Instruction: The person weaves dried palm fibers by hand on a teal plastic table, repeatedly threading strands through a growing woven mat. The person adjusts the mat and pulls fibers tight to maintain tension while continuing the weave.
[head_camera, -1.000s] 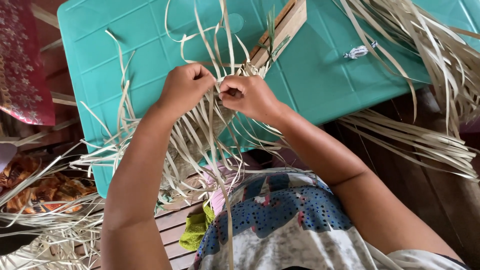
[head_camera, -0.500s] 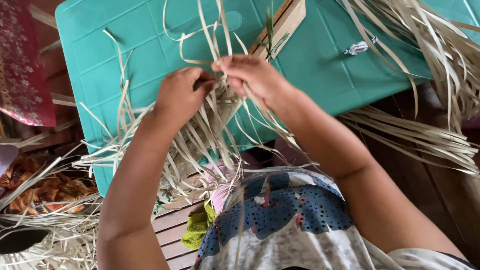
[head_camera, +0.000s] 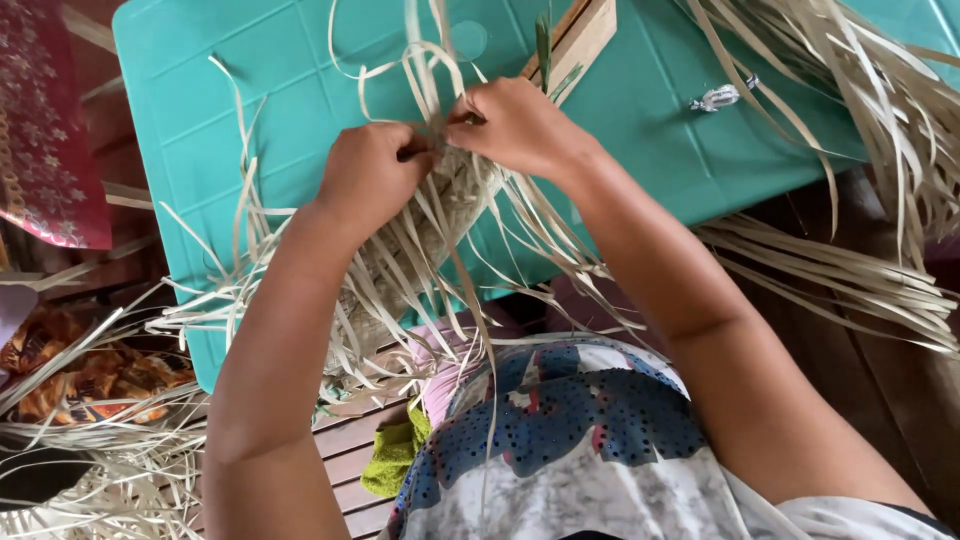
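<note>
Both hands meet over the top edge of a half-woven mat (head_camera: 420, 240) of pale dry strips. Left hand (head_camera: 372, 175) is clenched, pinching strips at the mat's top edge; right hand (head_camera: 515, 125) is closed too, fingers pinching strips just beside the left. The mat hangs from the grip down toward the lap, tilted, with loose strips (head_camera: 250, 290) fanning out on all sides.

Under it is a teal plastic table (head_camera: 220, 90) with a grid pattern. A wooden block (head_camera: 585, 35) lies on it just past the right hand, a small clear wrapper (head_camera: 722, 96) further right. A bundle of strips (head_camera: 860, 270) drapes off the table's right side. Red patterned cloth (head_camera: 45, 140) at left, slatted wood floor (head_camera: 345, 440) below, green cloth (head_camera: 395, 455) near the lap.

Fingertips are hidden among strips; exact strands held can't be told. The mat's lower end is cut off by the arm and shirt (head_camera: 560, 440).
</note>
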